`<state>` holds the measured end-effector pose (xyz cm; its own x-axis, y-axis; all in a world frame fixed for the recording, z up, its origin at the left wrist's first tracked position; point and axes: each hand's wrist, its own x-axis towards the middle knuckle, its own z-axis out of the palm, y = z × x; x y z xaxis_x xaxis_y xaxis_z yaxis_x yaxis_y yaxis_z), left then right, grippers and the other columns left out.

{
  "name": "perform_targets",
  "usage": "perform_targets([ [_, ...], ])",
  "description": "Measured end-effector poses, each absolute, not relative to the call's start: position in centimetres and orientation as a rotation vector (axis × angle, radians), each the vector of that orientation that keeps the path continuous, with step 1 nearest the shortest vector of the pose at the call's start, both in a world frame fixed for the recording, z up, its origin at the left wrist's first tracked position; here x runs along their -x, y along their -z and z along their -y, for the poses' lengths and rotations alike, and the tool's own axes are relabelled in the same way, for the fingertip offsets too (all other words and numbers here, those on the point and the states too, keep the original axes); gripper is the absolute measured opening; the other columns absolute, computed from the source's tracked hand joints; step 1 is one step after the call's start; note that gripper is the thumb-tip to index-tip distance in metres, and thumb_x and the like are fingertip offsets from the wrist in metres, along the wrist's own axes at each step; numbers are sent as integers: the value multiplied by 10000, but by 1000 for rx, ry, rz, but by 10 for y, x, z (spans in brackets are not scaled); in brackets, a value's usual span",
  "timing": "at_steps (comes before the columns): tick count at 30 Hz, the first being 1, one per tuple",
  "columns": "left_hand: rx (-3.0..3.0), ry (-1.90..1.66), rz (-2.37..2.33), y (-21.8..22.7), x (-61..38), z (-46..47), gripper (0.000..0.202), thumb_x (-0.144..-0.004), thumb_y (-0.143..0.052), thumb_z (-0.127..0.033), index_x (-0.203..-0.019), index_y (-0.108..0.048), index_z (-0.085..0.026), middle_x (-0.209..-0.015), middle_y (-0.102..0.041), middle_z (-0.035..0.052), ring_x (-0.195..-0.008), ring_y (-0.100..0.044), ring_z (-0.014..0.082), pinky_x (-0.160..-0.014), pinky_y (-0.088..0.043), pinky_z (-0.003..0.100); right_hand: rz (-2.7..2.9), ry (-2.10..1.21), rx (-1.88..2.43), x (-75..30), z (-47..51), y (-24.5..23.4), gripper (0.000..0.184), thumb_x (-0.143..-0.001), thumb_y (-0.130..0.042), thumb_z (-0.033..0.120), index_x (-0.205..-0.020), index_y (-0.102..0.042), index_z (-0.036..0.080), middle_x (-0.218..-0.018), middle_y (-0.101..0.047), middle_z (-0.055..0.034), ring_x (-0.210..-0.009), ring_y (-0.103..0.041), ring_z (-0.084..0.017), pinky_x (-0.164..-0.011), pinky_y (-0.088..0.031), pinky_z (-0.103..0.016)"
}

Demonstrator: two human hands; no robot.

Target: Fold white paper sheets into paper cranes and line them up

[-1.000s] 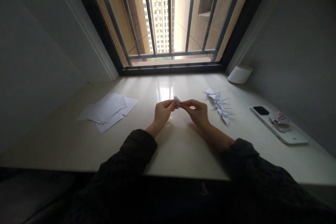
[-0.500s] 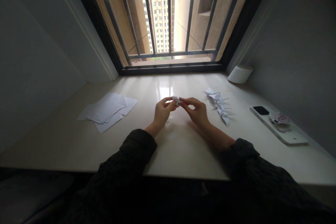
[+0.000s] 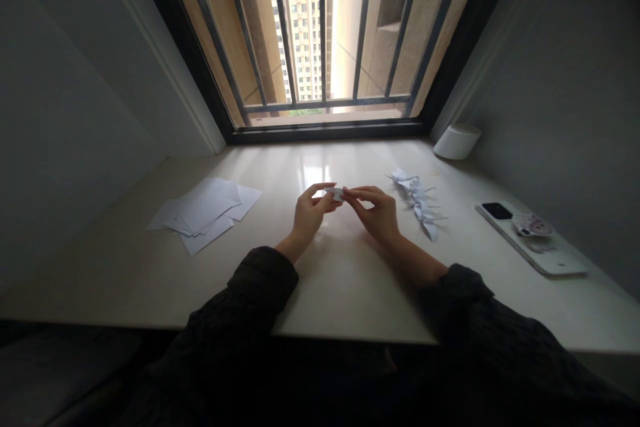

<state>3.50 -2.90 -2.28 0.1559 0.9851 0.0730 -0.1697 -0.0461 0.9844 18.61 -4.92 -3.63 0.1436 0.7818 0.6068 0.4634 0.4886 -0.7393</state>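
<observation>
Both my hands meet over the middle of the pale desk (image 3: 350, 280). My left hand (image 3: 309, 213) and my right hand (image 3: 377, 212) each pinch one side of a small folded piece of white paper (image 3: 335, 193) held between their fingertips, just above the desk top. Most of the paper is hidden by my fingers. Dark sleeves cover both forearms.
A loose stack of white paper sheets (image 3: 205, 212) lies at the left. Several folded paper figures (image 3: 419, 203) lie in a row right of my hands. A phone (image 3: 530, 237) lies at the right, a white round object (image 3: 457, 141) at the back right, under the barred window (image 3: 320, 40).
The folded paper has turned and flattened between my fingertips, and now shows less. My hands have barely shifted.
</observation>
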Motion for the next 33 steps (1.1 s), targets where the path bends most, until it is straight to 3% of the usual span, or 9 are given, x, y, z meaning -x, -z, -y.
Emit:
perform_targets([
  [5,-1199,-1209,-931,23,-35,29,389,-741,-690,-382,-1065,-641,-173,-812,-733,68,-758,-707,205,-778,-546,357,1577,-282,1147,-187,50,32,177,-813,-632,363,-939,-715,270,-868,-698,-42,-789,-618,-196,-715,-509,-352],
  [11,-1231,-1227,-926,25,-34,28,403,-742,-682,-407,-1057,-651,-159,-782,-729,65,-741,-701,202,-766,-556,361,1646,-236,1167,-187,48,31,245,-718,-725,400,-913,-679,258,-830,-687,-39,-756,-603,-206,-704,-494,-362],
  [23,-1260,-1298,-841,23,-36,27,354,-763,-662,-416,-972,-682,-130,-827,-722,70,-759,-696,194,-821,-557,399,1536,-341,1136,-184,51,30,173,-801,-638,408,-831,-680,242,-812,-675,-35,-766,-606,-190,-691,-503,-342],
  [29,-1387,-1250,-866,25,-36,29,374,-767,-651,-444,-987,-691,-145,-821,-726,74,-738,-702,200,-775,-560,365,1540,-291,1133,-186,47,31,142,-815,-616,361,-763,-669,240,-835,-608,-45,-819,-576,-198,-641,-509,-320],
  [33,-1482,-1256,-931,28,-34,28,367,-798,-611,-456,-1014,-691,-171,-864,-728,76,-760,-704,204,-745,-560,335,1608,-220,1135,-188,45,33,121,-826,-617,332,-770,-661,234,-795,-624,-40,-786,-576,-196,-713,-494,-352],
])
